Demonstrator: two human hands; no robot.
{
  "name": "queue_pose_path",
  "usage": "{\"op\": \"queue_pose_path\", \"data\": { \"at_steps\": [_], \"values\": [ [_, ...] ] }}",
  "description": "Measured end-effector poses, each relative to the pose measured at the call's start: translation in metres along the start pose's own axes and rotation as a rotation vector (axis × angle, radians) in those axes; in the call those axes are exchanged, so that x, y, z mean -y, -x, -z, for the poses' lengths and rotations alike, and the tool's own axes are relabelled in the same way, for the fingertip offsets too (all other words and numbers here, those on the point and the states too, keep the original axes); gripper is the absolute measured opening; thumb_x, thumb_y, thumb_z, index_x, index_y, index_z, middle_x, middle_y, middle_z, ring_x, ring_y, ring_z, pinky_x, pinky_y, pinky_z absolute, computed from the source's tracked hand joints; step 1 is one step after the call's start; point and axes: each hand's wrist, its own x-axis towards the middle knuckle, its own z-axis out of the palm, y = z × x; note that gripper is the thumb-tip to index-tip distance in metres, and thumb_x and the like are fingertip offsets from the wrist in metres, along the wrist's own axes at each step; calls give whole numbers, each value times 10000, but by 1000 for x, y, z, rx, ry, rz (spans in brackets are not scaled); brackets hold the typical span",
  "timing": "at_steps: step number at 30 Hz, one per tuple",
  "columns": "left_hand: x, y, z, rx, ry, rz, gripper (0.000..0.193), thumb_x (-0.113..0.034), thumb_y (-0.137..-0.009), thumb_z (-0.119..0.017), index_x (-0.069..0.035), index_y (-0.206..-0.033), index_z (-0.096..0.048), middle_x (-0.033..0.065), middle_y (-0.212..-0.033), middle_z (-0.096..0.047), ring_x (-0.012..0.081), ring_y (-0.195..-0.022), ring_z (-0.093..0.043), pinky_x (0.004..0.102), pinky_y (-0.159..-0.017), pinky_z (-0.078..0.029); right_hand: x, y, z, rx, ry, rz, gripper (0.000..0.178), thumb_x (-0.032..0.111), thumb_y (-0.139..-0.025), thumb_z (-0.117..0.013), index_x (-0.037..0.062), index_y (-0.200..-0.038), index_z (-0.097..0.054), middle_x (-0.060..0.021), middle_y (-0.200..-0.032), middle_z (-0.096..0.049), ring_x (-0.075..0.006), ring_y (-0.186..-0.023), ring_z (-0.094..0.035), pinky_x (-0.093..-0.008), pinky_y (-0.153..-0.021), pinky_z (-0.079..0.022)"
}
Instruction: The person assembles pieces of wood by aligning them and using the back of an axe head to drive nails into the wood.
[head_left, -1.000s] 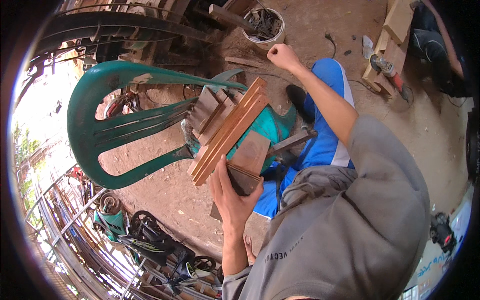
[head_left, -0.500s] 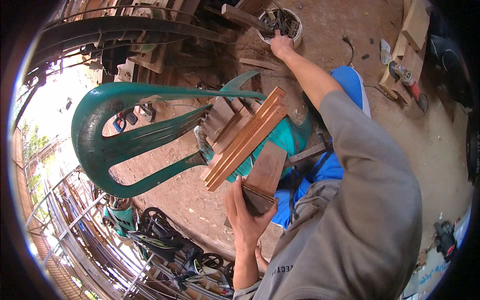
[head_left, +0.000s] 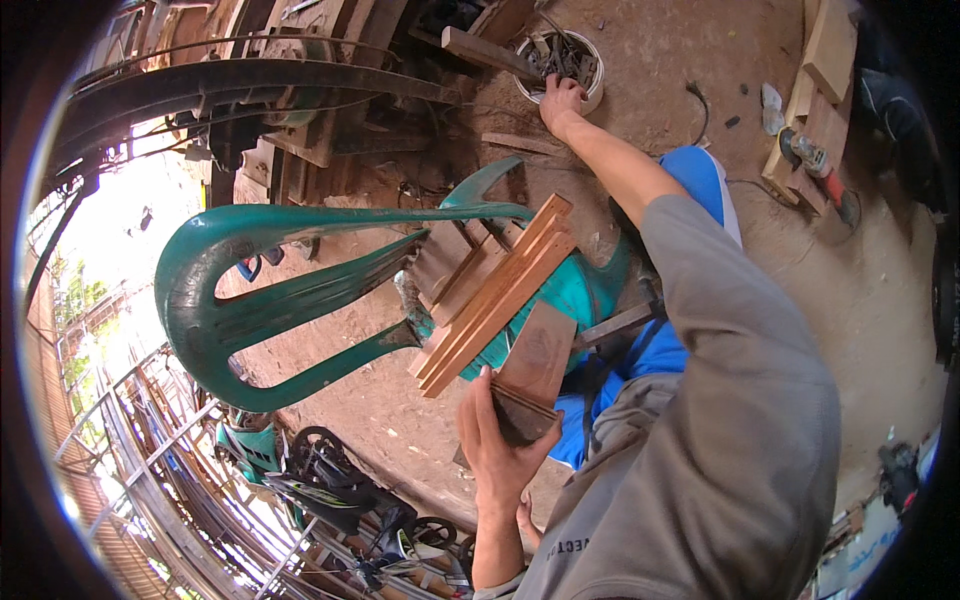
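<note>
My left hand (head_left: 492,440) is closed around the end of a wooden block (head_left: 522,415), thumb on one side and fingers on the other. A flat brown board (head_left: 538,350) rises from that block, against the seat of a green plastic chair (head_left: 190,300). Several reddish wooden strips (head_left: 500,295) lie side by side across the seat, with shorter wood pieces (head_left: 455,265) beyond them. My right hand (head_left: 562,103) reaches over the near rim of a white bucket (head_left: 598,82) of dark metal bits. Its fingers curl down among the bits; what they grip is too small to make out.
An angle grinder (head_left: 822,172) rests against planks (head_left: 825,60) at the upper right. Stacked timber and a dark curved metal bar (head_left: 260,85) fill the upper left. Small motorbikes (head_left: 325,485) stand at the lower left beside a metal fence. A wooden bar (head_left: 485,50) leans by the bucket.
The fingers of my right hand have shifted at the bucket, and more of the hand's back shows. My left hand keeps its hold on the block. The whole view has shifted slightly.
</note>
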Motion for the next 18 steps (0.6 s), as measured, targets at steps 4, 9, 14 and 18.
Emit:
{"op": "queue_pose_path", "data": {
  "at_steps": [4, 9, 14, 18],
  "values": [
    [-3, -1, 1, -2, -3, 31, 1039, -231, -604, -956, -7, -1492, -466, 198, -1287, -617, 374, -1181, -606, 460, -1004, -492, 5, -6, -3, -29, -208, 20, 506, 209, -982, -546, -22, -1432, -555, -165, -1604, -316, -424, -1303, -497, -632, -796, -535],
    [-3, -6, 2, 13, -5, -29, 1053, -263, -614, -966, 19, -1485, -444, 197, -1331, -609, 389, -1187, -597, 486, -1028, -459, -8, -13, 16, 8, -604, -121, 495, 208, -960, -578, -73, -1368, -576, -207, -1493, -472, -412, -1260, -603, -503, -958, -541],
    [-4, -4, -2, -14, 40, 6, 1039, -249, -602, -967, 4, -1475, -466, 203, -1342, -602, 395, -1199, -594, 478, -1028, -474, -34, 14, 53, 60, -538, 79, 357, 114, -886, -678, -36, -1209, -706, -207, -1361, -597, -406, -1250, -618, -542, -1009, -526],
    [-7, -3, -3, -29, 51, 30, 1032, -233, -596, -968, -2, -1472, -475, 204, -1336, -608, 398, -1207, -593, 474, -1032, -479, -47, 12, 46, -40, -624, 170, 284, 63, -847, -621, -73, -1068, -737, -336, -1215, -660, -468, -1136, -667, -501, -969, -554]
  ]
}}
